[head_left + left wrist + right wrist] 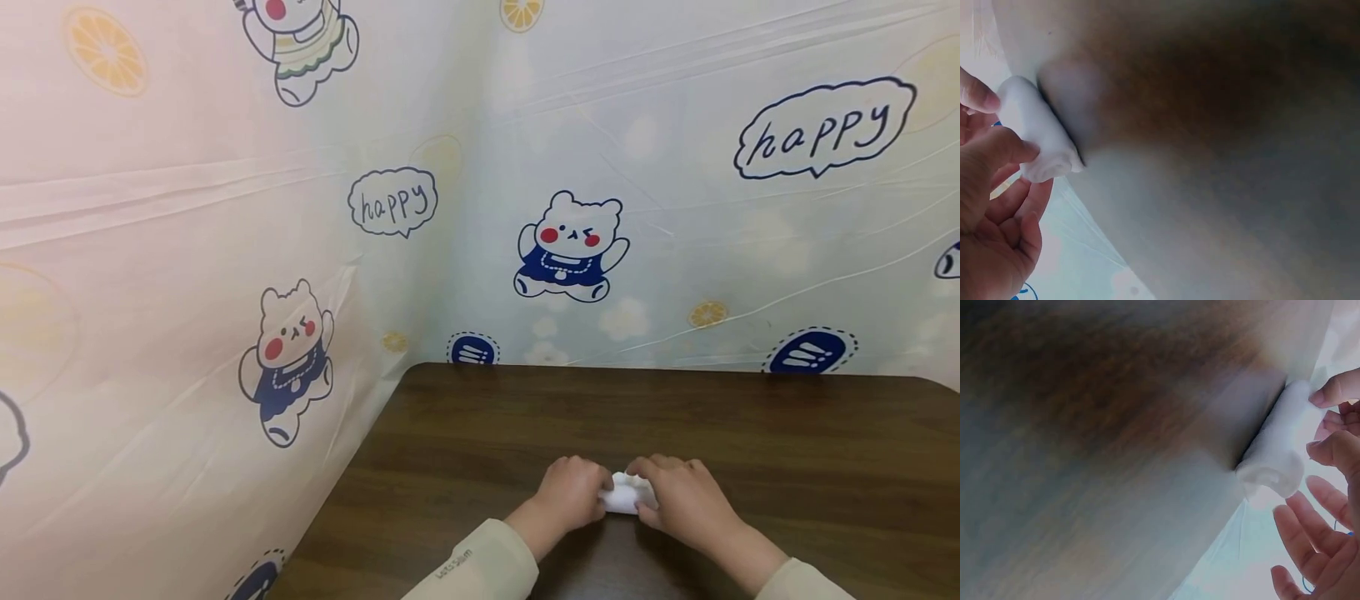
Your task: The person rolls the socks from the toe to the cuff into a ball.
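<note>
A small white cloth (622, 497), rolled into a short tube, lies on the dark wooden table between my two hands. My left hand (572, 492) holds its left end; in the left wrist view the thumb lies over the roll (1038, 128) and the fingers curl behind it. At the other end my right hand (688, 502) grips the roll with thumb and fingers. The right wrist view shows the spiral folds at the end of the roll (1277, 440), with the right hand's lower fingers spread beside it.
The brown table (480, 433) has rounded far corners. Behind it and along its left side hangs a pale printed curtain (465, 275) with cartoon bears, orange slices and the word "happy". Light sleeves (480, 567) cover both forearms.
</note>
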`<state>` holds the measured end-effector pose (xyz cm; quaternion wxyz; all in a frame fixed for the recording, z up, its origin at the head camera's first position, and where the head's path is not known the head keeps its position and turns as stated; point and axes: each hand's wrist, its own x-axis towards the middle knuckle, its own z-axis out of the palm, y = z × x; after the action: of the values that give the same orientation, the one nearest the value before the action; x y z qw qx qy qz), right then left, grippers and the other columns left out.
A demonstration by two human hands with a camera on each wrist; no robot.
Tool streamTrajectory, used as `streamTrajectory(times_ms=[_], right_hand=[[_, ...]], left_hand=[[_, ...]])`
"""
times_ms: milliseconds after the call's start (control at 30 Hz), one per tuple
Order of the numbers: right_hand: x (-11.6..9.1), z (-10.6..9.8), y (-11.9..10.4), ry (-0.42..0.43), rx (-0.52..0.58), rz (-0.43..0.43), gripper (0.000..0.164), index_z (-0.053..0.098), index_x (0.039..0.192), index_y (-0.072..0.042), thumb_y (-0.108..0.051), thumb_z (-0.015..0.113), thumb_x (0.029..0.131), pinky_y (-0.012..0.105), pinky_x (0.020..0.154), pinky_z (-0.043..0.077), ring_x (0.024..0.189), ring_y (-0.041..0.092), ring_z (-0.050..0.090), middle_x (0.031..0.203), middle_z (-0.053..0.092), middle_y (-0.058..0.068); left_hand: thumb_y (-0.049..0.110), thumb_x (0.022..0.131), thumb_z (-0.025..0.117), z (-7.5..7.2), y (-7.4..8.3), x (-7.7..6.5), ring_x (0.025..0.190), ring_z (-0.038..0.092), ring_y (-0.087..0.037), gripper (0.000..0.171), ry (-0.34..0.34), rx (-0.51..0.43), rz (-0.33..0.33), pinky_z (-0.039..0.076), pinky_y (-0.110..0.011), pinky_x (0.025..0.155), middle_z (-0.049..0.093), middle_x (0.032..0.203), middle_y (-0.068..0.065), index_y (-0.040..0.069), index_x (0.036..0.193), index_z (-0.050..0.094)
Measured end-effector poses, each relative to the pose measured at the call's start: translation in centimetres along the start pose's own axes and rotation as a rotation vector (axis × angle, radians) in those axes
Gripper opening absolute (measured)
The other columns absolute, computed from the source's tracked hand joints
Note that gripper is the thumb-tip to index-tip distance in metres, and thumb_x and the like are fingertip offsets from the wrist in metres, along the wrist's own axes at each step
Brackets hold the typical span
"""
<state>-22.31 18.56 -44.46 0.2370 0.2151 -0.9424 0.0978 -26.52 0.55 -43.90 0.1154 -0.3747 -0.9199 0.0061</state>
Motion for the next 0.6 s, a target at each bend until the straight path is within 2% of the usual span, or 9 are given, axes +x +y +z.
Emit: streamTrajectory(times_ms=[233,433,600], right_hand=[[-0.2,-0.1,-0.1,0.02,-0.013,-0.011,0.038,0.066,0.095,-0.016,-0.027,0.083,0.063,0.041,0.065,0.043,0.081,0.017,0.062,0.087,0.064,-0.004],[-0.3,-0.2,-0.2,0.016,-0.01,-0.015,0.039,0.065,0.095,-0.016,-0.027,0.084,0.063,0.042,0.066,0.044,0.082,0.018,0.062,0.088,0.064,-0.003],[-0.4,0.0,-0.2,0.022,-0.009,-0.033,0.04,0.065,0.094,-0.016,-0.026,0.085,0.061,0.042,0.065,0.044,0.079,0.018,0.061,0.086,0.063,-0.004]], left_hand=[[0.024,0.068,0.083,-0.3,-0.2,0.8,0.07,0.059,-0.004,0.023,-0.085,-0.109,-0.07,0.045,-0.021,0.061,0.068,0.082,0.015,0.025,0.089,0.075],[0.022,0.07,0.082,-0.8,-0.3,1.2,0.067,0.056,-0.005,0.017,-0.153,-0.16,-0.109,0.044,-0.021,0.06,0.066,0.079,0.014,0.024,0.086,0.075],[0.019,0.071,0.081,-0.9,-0.3,1.5,0.065,0.052,-0.005,0.014,-0.18,-0.194,-0.127,0.043,-0.021,0.06,0.064,0.077,0.014,0.023,0.083,0.075]])
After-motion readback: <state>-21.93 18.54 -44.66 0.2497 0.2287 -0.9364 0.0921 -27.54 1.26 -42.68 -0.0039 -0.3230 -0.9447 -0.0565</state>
